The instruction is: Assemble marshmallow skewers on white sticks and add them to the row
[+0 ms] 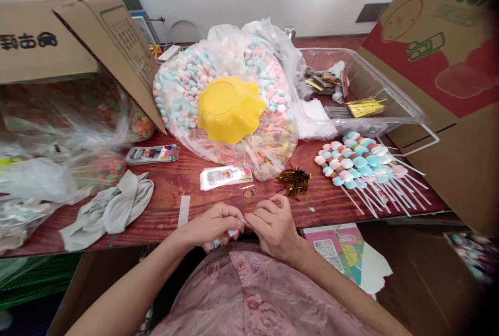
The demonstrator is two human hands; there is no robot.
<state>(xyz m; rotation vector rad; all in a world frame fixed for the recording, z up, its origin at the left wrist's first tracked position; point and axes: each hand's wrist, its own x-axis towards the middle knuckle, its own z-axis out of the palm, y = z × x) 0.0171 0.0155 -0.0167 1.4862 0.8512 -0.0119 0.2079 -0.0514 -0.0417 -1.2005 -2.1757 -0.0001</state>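
My left hand [214,223] and my right hand [275,225] meet at the near edge of the red wooden table [335,203], fingers pinched together. Between them I hold a wrapped candy skewer [221,238], its pastel pieces showing under my left fingers. A bunch of gold twist ties [294,181] lies just beyond my right hand. Small printed sticker sheets [224,176] lie ahead of my left hand. To the right, a pile of finished marshmallow skewers [360,162] rests with white sticks pointing toward the edge.
A big clear bag of pastel candies [183,91] with a yellow bowl [230,108] on top fills the table's middle. A clear plastic tray [384,99] of supplies stands at the right, cardboard boxes [444,55] on both sides, a grey cloth [111,208] at the left.
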